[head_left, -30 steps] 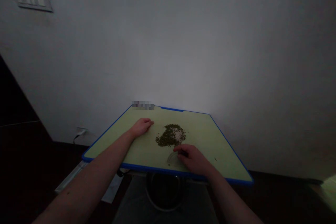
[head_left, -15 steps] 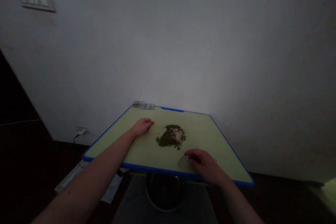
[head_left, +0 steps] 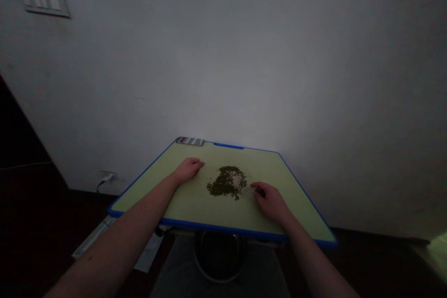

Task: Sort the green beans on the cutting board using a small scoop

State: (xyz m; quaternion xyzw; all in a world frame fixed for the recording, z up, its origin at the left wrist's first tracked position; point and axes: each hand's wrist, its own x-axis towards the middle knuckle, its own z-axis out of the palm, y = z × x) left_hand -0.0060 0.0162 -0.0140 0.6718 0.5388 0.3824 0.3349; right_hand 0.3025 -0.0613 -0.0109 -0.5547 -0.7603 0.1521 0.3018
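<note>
Our right hand [head_left: 271, 203] curls against a clear round dish [head_left: 248, 191] beside the gritty green seed heap [head_left: 226, 182]; our left hand [head_left: 188, 170] lies flat to its left.

A heap of small dark green grains [head_left: 226, 183] is too fine to tell their kind, and a pale pinkish patch [head_left: 237, 179] in it is just as unclear. A faint, clear round rim [head_left: 247, 191] disappears behind the right hand [head_left: 271, 203]. A narrow silver-grey packet [head_left: 190, 141] on the far edge of the pale green, blue-rimmed board [head_left: 223, 214] is too small to read. The bare left forearm [head_left: 111, 247] and right forearm [head_left: 314, 260] run off the bottom edge, and a dark round object [head_left: 220, 260] below the board is lost in shadow.
</note>
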